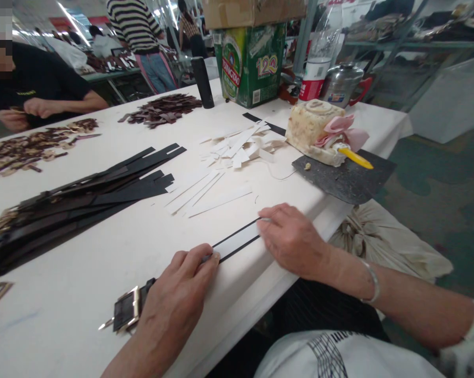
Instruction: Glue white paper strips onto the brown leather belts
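A black belt (237, 252) lies across the near edge of the white-covered table, with a white strip (237, 239) along its upper face. My left hand (185, 283) is closed on the belt, thumb and fingers pressing at the strip's left end. Farther right, my right hand (294, 239) pinches the belt and strip, its fingertips bent over them. The belt's far end is hidden beneath that hand. Beside my left wrist rests a metal buckle (127, 311) at the belt's other end.
Loose white strips (240, 144) are scattered beyond my hands. Several dark belts (103, 199) lie stacked at left, behind them brown pieces (164, 109). A tape-like roll (316, 128) with a yellow-handled tool sits on a dark mat (351, 178). A co-worker (43, 84) sits opposite.
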`<state>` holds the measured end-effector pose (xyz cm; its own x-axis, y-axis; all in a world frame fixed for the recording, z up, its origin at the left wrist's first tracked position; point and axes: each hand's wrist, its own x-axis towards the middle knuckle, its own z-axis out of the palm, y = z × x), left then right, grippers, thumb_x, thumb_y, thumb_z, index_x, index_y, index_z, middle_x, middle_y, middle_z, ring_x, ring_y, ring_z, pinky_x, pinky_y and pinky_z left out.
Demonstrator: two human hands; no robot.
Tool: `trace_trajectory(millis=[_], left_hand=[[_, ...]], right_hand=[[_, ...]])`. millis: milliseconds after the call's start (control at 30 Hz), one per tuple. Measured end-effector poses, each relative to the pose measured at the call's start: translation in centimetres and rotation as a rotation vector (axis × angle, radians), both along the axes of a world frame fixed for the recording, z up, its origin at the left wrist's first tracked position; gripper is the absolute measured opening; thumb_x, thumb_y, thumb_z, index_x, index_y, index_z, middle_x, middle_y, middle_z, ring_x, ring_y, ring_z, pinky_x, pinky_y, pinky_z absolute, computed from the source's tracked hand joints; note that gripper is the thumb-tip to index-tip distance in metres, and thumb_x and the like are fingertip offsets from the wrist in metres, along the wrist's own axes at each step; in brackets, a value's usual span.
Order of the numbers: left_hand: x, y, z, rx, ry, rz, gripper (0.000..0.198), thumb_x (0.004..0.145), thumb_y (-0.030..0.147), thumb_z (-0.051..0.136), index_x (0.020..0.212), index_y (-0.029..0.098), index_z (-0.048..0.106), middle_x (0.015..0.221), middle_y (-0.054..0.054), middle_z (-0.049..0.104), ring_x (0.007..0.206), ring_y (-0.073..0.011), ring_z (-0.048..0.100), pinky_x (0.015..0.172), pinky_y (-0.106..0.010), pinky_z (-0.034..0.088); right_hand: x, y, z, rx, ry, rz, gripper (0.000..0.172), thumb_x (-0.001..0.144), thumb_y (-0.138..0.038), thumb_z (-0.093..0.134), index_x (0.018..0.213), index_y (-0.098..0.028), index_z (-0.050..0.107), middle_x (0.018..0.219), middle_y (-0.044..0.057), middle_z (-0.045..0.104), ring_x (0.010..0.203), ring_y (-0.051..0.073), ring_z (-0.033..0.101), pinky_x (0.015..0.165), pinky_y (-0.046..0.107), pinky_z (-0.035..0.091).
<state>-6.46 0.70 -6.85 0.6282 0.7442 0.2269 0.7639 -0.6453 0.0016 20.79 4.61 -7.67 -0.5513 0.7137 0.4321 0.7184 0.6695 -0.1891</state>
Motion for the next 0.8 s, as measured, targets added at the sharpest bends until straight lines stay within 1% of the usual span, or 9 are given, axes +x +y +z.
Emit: trace_trajectory(millis=[100, 167, 300, 400, 467, 533, 600, 700, 800], left_hand=[[0.1, -0.1, 0.0, -0.034, -0.035, 0.041, 0.041, 0.086, 0.001, 0.046, 0.118, 0.020, 0.063, 0.114, -0.009, 0.059, 0.093, -0.0230, 0.054, 0.077, -0.035, 0.053], [0.0, -0.2, 0.0, -0.054, -0.051, 0.059, 0.037, 0.090, 0.006, 0.046, 0.118, 0.021, 0.064, 0.108, -0.008, 0.060, 0.091, -0.0223, 0.055, 0.074, -0.033, 0.052], [-0.9, -0.4, 0.0, -0.048, -0.019, 0.088, 0.042, 0.095, 0.010, 0.044, 0.127, 0.030, 0.061, 0.116, -0.008, 0.060, 0.098, -0.0234, 0.057, 0.079, -0.037, 0.052], [-1.7, -0.7, 0.2, -0.053, 0.027, 0.182, 0.040, 0.098, 0.022, 0.049, 0.135, 0.033, 0.054, 0.124, -0.007, 0.058, 0.105, -0.0252, 0.056, 0.085, -0.041, 0.051], [-2.0, -1.2, 0.5, -0.043, 0.045, 0.266, 0.043, 0.097, 0.034, 0.055, 0.138, 0.026, 0.050, 0.120, -0.010, 0.060, 0.102, -0.0263, 0.057, 0.086, -0.043, 0.051], [-1.9, -1.6, 0.7, -0.037, 0.067, 0.318, 0.043, 0.094, 0.045, 0.059, 0.127, 0.018, 0.056, 0.109, -0.011, 0.062, 0.096, -0.0270, 0.057, 0.085, -0.044, 0.051], [-1.7, -2.1, 0.8, -0.048, 0.095, 0.332, 0.039, 0.093, 0.052, 0.058, 0.106, 0.016, 0.061, 0.096, -0.009, 0.060, 0.091, -0.0265, 0.058, 0.081, -0.042, 0.052], [-2.5, -2.7, 1.5, -0.064, 0.134, 0.367, 0.039, 0.098, 0.053, 0.047, 0.088, 0.017, 0.058, 0.088, -0.005, 0.055, 0.073, -0.0192, 0.057, 0.063, -0.031, 0.050], [-6.2, -3.8, 4.2, 0.045, 0.126, 0.475, 0.033, 0.104, 0.043, 0.039, 0.085, 0.019, 0.053, 0.085, -0.001, 0.051, 0.057, -0.0123, 0.049, 0.050, -0.024, 0.040]], right_hand=[[-4.3, -1.3, -0.9, 0.012, 0.064, 0.246, 0.033, 0.099, -0.030, 0.050, 0.122, -0.010, 0.060, 0.111, 0.015, 0.064, 0.104, 0.029, 0.054, 0.094, 0.046, 0.046], [-5.2, -1.1, -1.3, 0.019, 0.061, 0.296, 0.033, 0.099, -0.037, 0.050, 0.115, -0.010, 0.062, 0.106, 0.014, 0.065, 0.102, 0.028, 0.055, 0.092, 0.045, 0.047], [-1.1, 1.0, -1.5, 0.056, -0.025, 0.225, 0.022, 0.100, -0.025, 0.049, 0.095, -0.013, 0.066, 0.094, 0.010, 0.066, 0.092, 0.024, 0.057, 0.087, 0.041, 0.047], [3.3, 1.9, -1.6, 0.116, -0.065, 0.141, 0.018, 0.097, -0.022, 0.053, 0.103, -0.015, 0.068, 0.102, 0.009, 0.068, 0.098, 0.025, 0.057, 0.091, 0.045, 0.045], [4.9, 2.0, -2.1, 0.156, -0.060, 0.097, 0.020, 0.096, -0.022, 0.057, 0.110, -0.015, 0.068, 0.110, 0.009, 0.068, 0.104, 0.028, 0.057, 0.093, 0.047, 0.045], [5.2, 1.8, -2.5, 0.164, -0.027, 0.082, 0.022, 0.095, -0.024, 0.059, 0.113, -0.015, 0.067, 0.114, 0.010, 0.068, 0.106, 0.029, 0.057, 0.092, 0.047, 0.046], [4.6, 1.6, -2.7, 0.142, 0.028, 0.093, 0.021, 0.096, -0.026, 0.059, 0.110, -0.015, 0.069, 0.111, 0.011, 0.068, 0.104, 0.028, 0.058, 0.091, 0.046, 0.049], [3.7, 1.6, -2.0, 0.094, 0.186, 0.107, 0.018, 0.097, -0.025, 0.056, 0.107, -0.017, 0.070, 0.109, 0.011, 0.067, 0.103, 0.027, 0.060, 0.091, 0.045, 0.051], [3.6, 2.3, -1.0, 0.068, 0.340, 0.107, 0.020, 0.099, -0.022, 0.053, 0.113, -0.018, 0.068, 0.112, 0.011, 0.066, 0.107, 0.025, 0.061, 0.095, 0.042, 0.051]])
